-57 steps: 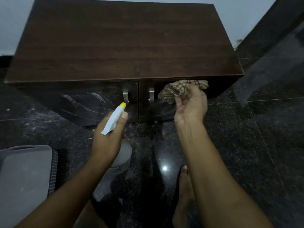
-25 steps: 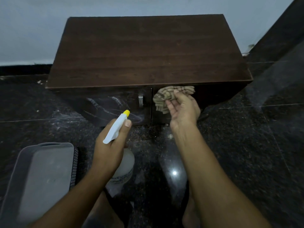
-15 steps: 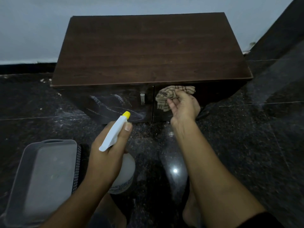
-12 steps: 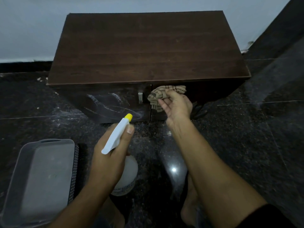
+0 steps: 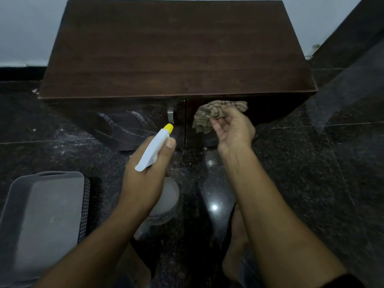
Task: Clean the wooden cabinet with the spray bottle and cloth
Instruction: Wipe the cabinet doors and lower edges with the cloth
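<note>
right hand (image 5: 232,129) pinches the bunched striped cloth (image 5: 209,114) at the wooden cabinet (image 5: 176,48)'s right door (image 5: 270,109), left hand (image 5: 145,173) grips the spray bottle (image 5: 154,150) just in front, so i'd wipe in long overlapping passes since the left door (image 5: 124,125) looks streaky, maybe just dim light.

left hand (image 5: 145,177), right hand (image 5: 234,132) curled (forward)

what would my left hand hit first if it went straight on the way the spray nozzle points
Probably the left door of the dark wooden cabinet, near its metal handle; the left hand aims the white spray bottle with yellow nozzle there. Depth is unclear.
</note>
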### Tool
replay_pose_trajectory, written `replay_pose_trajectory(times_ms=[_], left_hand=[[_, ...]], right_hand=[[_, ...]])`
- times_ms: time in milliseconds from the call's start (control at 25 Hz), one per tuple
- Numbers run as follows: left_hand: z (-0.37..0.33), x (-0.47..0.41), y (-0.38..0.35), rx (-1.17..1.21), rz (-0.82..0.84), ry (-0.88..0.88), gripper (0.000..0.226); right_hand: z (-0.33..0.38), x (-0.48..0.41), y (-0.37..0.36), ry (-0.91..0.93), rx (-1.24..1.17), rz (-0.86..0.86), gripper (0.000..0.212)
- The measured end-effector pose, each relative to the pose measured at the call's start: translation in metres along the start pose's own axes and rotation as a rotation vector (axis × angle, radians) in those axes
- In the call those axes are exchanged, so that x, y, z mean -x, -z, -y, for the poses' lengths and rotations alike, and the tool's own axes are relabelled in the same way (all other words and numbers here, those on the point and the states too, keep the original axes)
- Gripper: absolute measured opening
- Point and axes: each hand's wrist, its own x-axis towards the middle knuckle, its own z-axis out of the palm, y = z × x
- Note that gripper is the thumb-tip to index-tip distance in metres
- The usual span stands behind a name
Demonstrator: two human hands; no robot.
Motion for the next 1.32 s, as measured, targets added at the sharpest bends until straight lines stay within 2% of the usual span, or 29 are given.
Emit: replay_pose_trajectory(times_ms=[160,280,360,520,600,760,920,1000,1080,1200,1320], left_hand=[[0.003,-0.007,-0.006,0.016,-0.028,-0.006,0.053],[0.005,-0.012,-0.009,0.029,-0.036,-0.002,0.048],[0.003,-0.014,-0.010,0.046,-0.044,0.007,0.049],[0.003,-0.017,-0.011,0.031,-0.042,0.000,0.041],[0.002,-0.019,-0.012,0.034,-0.036,-0.003,0.035],[-0.002,-0.018,-0.016,0.053,-0.012,0.000,0.013],[0.000,-0.019,-0.016,0.017,-0.035,-0.005,0.032],[-0.001,-0.019,-0.017,0.012,-0.049,0.014,0.037],[-0.002,-0.019,-0.018,0.009,-0.049,0.023,0.037],[-0.005,-0.018,-0.020,0.020,-0.040,0.028,0.039],[-0.006,-0.019,-0.024,0.036,-0.023,0.037,0.035]], right_hand=[[-0.023,0.011,-0.008,0.001,0.046,0.042,0.018],[-0.013,0.004,-0.005,-0.027,0.026,0.035,0.020],[-0.010,-0.003,-0.001,0.023,-0.039,0.008,0.017],[-0.024,0.001,0.000,-0.020,0.059,0.090,0.016],[-0.020,-0.002,0.000,-0.034,0.030,0.087,0.019],[-0.037,0.001,-0.007,0.101,0.044,0.095,0.018],[-0.048,-0.007,0.003,0.137,0.171,0.167,0.023],[-0.035,-0.013,0.012,0.061,0.190,0.196,0.018],[-0.031,-0.020,0.016,-0.021,0.199,0.148,0.016],[-0.038,-0.033,0.023,-0.026,0.294,0.058,0.018],[-0.034,-0.043,0.027,0.005,0.136,-0.024,0.019]])
